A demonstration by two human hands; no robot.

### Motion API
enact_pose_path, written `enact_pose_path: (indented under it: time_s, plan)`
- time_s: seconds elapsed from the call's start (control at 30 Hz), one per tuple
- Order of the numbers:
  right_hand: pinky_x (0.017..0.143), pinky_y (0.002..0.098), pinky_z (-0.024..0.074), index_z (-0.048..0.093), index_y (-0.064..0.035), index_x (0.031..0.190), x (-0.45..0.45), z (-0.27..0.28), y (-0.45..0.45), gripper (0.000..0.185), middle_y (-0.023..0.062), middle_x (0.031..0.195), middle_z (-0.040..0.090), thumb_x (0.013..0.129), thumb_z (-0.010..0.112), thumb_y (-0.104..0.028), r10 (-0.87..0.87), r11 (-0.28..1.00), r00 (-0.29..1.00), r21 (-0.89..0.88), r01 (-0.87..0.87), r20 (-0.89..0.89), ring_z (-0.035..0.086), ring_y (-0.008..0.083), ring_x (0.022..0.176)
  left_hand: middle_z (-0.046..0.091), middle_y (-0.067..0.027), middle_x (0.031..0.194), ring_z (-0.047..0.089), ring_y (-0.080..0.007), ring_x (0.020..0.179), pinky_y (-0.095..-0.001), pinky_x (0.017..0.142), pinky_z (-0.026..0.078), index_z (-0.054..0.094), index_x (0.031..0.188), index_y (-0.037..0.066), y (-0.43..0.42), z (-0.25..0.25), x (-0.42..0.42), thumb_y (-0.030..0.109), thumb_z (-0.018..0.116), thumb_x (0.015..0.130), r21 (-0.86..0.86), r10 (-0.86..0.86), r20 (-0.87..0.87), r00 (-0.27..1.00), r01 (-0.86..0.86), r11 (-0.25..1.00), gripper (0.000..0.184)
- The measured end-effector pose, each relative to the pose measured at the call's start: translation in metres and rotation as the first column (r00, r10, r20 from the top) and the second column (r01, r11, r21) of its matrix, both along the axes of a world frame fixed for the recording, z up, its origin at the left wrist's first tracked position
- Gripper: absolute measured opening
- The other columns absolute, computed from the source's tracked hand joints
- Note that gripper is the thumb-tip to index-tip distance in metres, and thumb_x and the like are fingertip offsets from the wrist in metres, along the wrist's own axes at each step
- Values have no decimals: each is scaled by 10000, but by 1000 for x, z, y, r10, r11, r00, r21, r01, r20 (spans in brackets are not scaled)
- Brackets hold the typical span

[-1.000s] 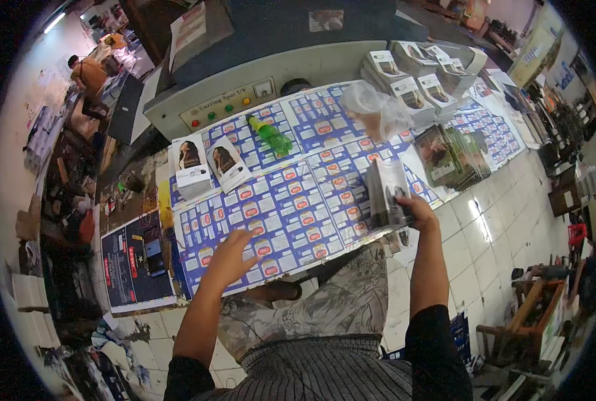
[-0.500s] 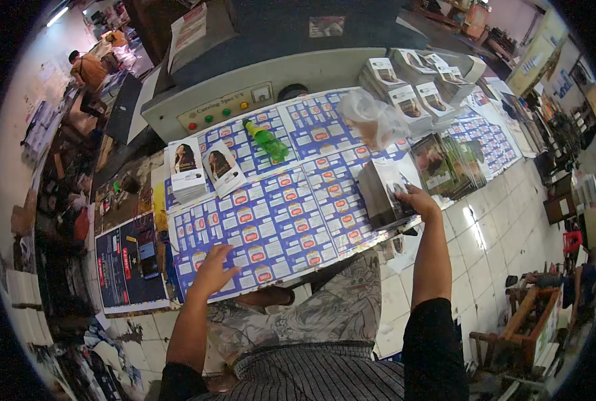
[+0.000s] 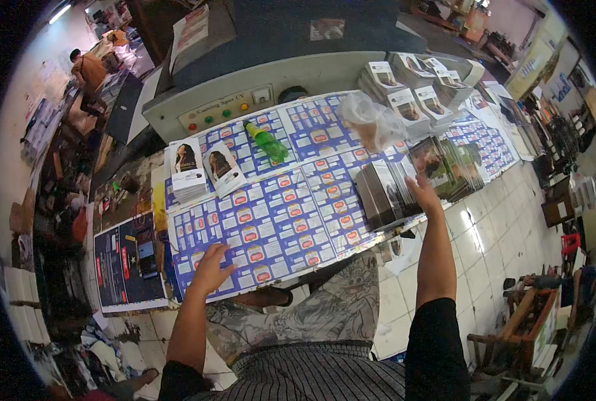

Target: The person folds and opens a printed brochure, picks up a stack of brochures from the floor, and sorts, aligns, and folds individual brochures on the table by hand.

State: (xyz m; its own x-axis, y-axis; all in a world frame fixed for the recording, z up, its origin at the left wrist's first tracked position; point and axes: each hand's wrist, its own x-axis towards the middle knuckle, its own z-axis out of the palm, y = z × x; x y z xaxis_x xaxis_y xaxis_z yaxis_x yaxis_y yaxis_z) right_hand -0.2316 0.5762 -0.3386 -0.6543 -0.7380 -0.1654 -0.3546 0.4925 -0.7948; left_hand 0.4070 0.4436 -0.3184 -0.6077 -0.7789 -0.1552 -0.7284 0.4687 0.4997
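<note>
My left hand (image 3: 211, 269) rests with its fingers spread at the near edge of the table, over blue printed sheets (image 3: 271, 244); it holds nothing. My right hand (image 3: 425, 196) is at the right end of a row of dark and white printed cards (image 3: 386, 194). Its fingers are stretched out against the cards and not wrapped round them. The cards stand on edge, leaning, with their white edges showing on top. Right behind that hand lie fanned green-brown printed sheets (image 3: 448, 167).
Two stacks of white printed cards (image 3: 189, 170) sit at the left, near a green bottle (image 3: 269, 144). A crumpled clear plastic bag (image 3: 371, 120) lies before more card stacks (image 3: 410, 107). A machine panel (image 3: 224, 110) backs the table. Another person (image 3: 89, 73) stands far left.
My right hand has slid from the top of the cards to their right end, and its fingers have straightened. The cards now lean apart, showing more edges. My left hand has barely moved.
</note>
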Motion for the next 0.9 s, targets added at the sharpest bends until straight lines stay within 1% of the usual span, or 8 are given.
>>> enact_pose_path:
  time_s: [0.27,0.37,0.47,0.53,0.6,0.67,0.73,0.9]
  plan:
    - [1089,412,390,388,115,1412,21,8,10,1046,341,1404,466,733,776,-581,73,991,923,133,-24,-379,475,395,1327,497,-182,1345,509,-358,1245,-404,1040,436,543,1322,34,2,-9,7,236,753,826,-35,-15,-58,998,13,999,575]
    - [1086,408,392,376,114,1418,24,37,14,1066,334,1396,479,731,771,-599,26,972,994,237,-1,-104,483,406,1315,502,-181,1342,512,-362,1239,-408,1036,437,552,1311,31,-1,-11,8,226,753,822,-1,16,-73,997,-16,1000,564]
    - [1072,405,404,389,113,1409,18,1,17,1055,329,1375,499,736,765,-607,-50,994,994,93,59,-95,516,422,1268,506,-180,1337,512,-364,1237,-412,1034,437,571,1292,28,0,-15,7,222,754,818,-38,-13,-83,996,10,999,543]
    - [1081,429,394,379,113,1415,28,2,18,1072,328,1386,487,735,750,-628,-23,996,994,85,33,-110,492,426,1285,511,-180,1330,515,-368,1228,-416,1029,438,591,1268,26,0,-14,3,221,754,814,-45,24,-49,999,-26,999,520]
    - [1102,461,367,382,97,1421,49,11,8,1078,316,1442,432,727,737,-648,-38,991,885,98,94,-465,402,410,1366,514,-180,1322,518,-368,1222,-417,1024,441,598,1259,25,-2,-16,2,222,754,812,-54,30,-56,998,-33,998,513]
    - [1115,489,346,347,69,1454,89,32,-3,1137,298,1492,371,699,726,-692,2,993,891,109,53,-453,292,417,1427,517,-179,1314,521,-368,1216,-418,1019,443,604,1250,24,-1,-21,5,223,755,810,-54,45,-59,997,-48,997,506]
    - [1112,492,350,319,30,1481,127,49,-4,1158,297,1506,348,670,763,-667,251,903,737,426,55,-628,309,451,1406,527,-178,1289,531,-365,1197,-421,1003,450,607,1246,25,-3,-26,7,220,757,808,-104,5,-72,997,-13,995,503]
    - [1050,497,422,317,15,1469,34,-4,12,1078,292,1396,458,646,849,-434,75,979,838,201,42,-540,475,473,1261,540,-172,1265,542,-360,1179,-427,991,455,625,1224,28,-2,-24,7,215,759,806,-110,24,-109,994,-36,993,478]
